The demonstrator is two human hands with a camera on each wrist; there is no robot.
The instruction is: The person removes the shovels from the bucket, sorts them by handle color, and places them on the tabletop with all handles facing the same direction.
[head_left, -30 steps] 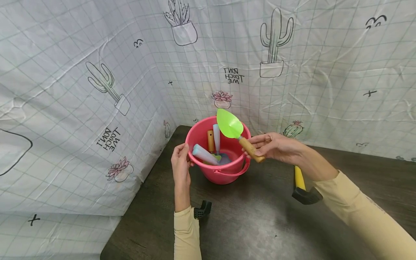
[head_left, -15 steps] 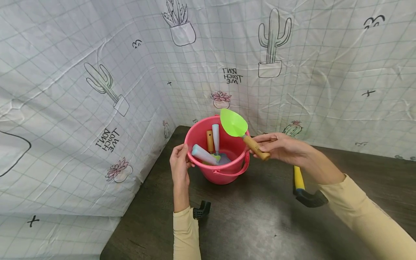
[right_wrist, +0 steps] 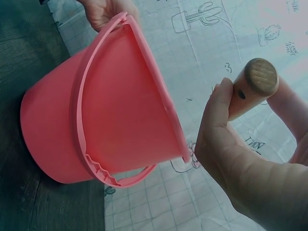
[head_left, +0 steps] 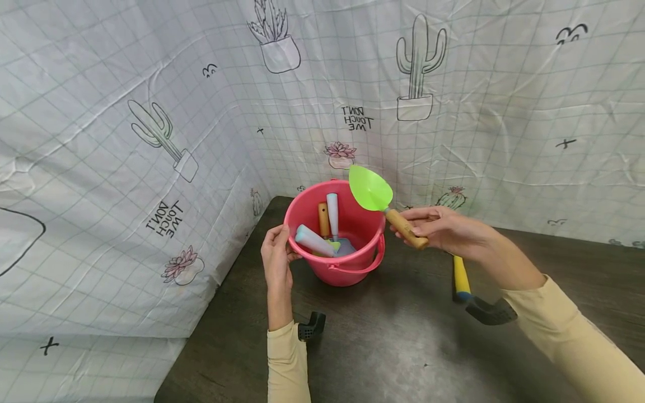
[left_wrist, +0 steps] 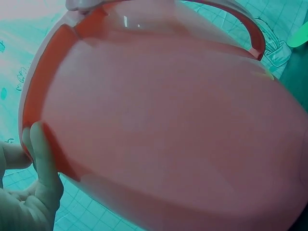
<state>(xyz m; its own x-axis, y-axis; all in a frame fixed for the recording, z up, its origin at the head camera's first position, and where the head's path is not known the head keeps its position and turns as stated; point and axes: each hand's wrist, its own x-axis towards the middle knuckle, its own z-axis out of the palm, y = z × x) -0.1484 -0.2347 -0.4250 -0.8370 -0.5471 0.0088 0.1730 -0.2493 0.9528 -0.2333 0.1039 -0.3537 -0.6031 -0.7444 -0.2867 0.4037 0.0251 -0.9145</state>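
A green-bladed trowel (head_left: pixel 372 189) is in my right hand (head_left: pixel 448 229), its wooden handle (head_left: pixel 406 228) pinched between thumb and fingers. The blade points up and left, overlapping the bucket's right rim in the head view. In the right wrist view the handle's butt end (right_wrist: pixel 262 77) shows, and the blade is hidden. My left hand (head_left: pixel 276 254) pinches the left rim of a pink bucket (head_left: pixel 347 274), thumb on top. Inside the bucket stand a pale blue handle (head_left: pixel 333 215) and a wooden handle (head_left: pixel 324 219); a thicker pale blue handle (head_left: pixel 314 240) leans there too.
The bucket stands on a dark wooden table (head_left: pixel 383 347), its handle (head_left: pixel 360 268) hanging down in front. Below my right wrist lies a yellow handle (head_left: pixel 461 274) with a blue end. A patterned white cloth (head_left: pixel 302 112) rises behind and at the left.
My right hand has moved right with the trowel, so its blade covers less of the bucket's opening. My left hand keeps its hold on the rim.
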